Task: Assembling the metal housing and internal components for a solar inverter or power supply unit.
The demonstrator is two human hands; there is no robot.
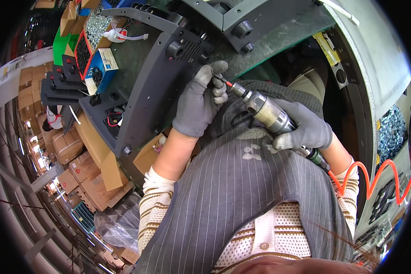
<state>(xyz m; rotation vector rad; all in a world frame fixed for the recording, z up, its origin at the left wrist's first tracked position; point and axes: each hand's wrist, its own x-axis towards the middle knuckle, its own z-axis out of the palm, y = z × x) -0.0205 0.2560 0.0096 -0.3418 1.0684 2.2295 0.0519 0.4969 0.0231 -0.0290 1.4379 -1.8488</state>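
My right hand (306,128), in a grey work glove, is wrapped around a pneumatic screwdriver (267,112). The tool slants up and left, and a coiled orange air hose (367,176) runs from its back end. Its thin bit, with a red section, reaches the fingers of my left hand (198,98), which is gloved too. Those fingers are closed around the bit's tip; anything small between them is hidden. Just beyond stands a dark grey metal frame (146,86) with bolt holes, round black feet and a slotted area.
A second dark frame (246,23) lies on the green-topped bench (278,50). To the left are a blue box of black parts (102,68), a tray of silver screws (98,23), a white squeeze bottle (116,35) and cardboard boxes (91,176). Blue-grey fasteners (392,134) lie at right.
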